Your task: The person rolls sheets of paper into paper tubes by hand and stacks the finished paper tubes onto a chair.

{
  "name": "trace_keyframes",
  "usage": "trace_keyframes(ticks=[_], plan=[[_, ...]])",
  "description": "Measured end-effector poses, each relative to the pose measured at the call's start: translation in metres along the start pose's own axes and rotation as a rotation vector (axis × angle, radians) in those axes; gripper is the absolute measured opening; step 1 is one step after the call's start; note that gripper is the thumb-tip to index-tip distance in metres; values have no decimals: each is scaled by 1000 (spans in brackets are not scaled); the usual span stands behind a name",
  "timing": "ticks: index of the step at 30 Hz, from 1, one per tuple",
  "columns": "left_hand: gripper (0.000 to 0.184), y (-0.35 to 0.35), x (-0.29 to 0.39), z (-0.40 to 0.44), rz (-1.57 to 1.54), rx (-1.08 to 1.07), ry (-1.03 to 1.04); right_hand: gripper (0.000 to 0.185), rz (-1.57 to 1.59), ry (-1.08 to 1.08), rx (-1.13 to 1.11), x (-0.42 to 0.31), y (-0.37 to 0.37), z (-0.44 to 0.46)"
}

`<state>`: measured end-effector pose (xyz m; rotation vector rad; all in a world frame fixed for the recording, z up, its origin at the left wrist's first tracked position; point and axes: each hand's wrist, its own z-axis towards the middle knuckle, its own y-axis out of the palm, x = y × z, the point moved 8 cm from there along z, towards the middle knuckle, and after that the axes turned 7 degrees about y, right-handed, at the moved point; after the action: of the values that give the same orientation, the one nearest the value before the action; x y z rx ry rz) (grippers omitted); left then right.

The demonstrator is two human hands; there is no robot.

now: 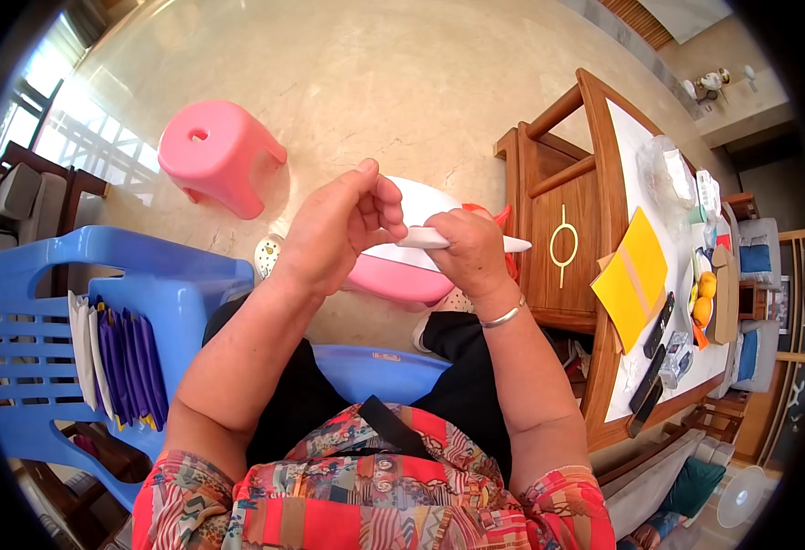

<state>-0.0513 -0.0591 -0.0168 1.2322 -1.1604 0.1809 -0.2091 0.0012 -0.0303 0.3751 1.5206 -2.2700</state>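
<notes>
My right hand [467, 249] is closed around a narrow folded white strip [424, 238], perhaps paper. One end points at my left hand; the other sticks out to the right past my fist. My left hand [347, 220] is held up beside the strip's near end, its fingers loosely curled and apart with nothing visible in them. Whether its lower fingers touch the strip I cannot tell. Below both hands stands a pink stool [401, 280] with a white surface [425, 197] on top. Something orange-red [510, 220] lies partly hidden behind my right hand.
On my left, folded purple strips [129, 362] and white strips [89, 353] sit in a blue plastic chair [169, 280]. Another pink stool [215, 151] stands ahead. A wooden table [612, 385] at right bears a yellow sheet [634, 280], remotes [645, 394] and fruit [705, 286].
</notes>
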Motion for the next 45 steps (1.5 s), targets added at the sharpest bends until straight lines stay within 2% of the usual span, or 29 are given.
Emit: trace_keyframes(ticks=[5, 11, 17, 26, 32, 38, 45], plan=[[39, -1, -3, 3, -46, 12, 18, 14, 5, -1, -1, 3, -1, 1], [39, -1, 2, 1, 62, 5, 46, 18, 15, -62, 70, -4, -2, 2], [36, 5, -6, -2, 156, -25, -30, 18, -7, -86, 60, -8, 1, 0], [36, 2, -5, -1, 79, 19, -23, 17, -43, -97, 49, -9, 1, 0], [34, 5, -4, -3, 145, 8, -4, 19, -11, -83, 67, -8, 2, -1], [34, 8, -5, -6, 264, -3, -85, 19, 14, -99, 62, -10, 4, -2], [31, 2, -9, -1, 140, -7, -28, 18, -5, -77, 49, -6, 5, -3]])
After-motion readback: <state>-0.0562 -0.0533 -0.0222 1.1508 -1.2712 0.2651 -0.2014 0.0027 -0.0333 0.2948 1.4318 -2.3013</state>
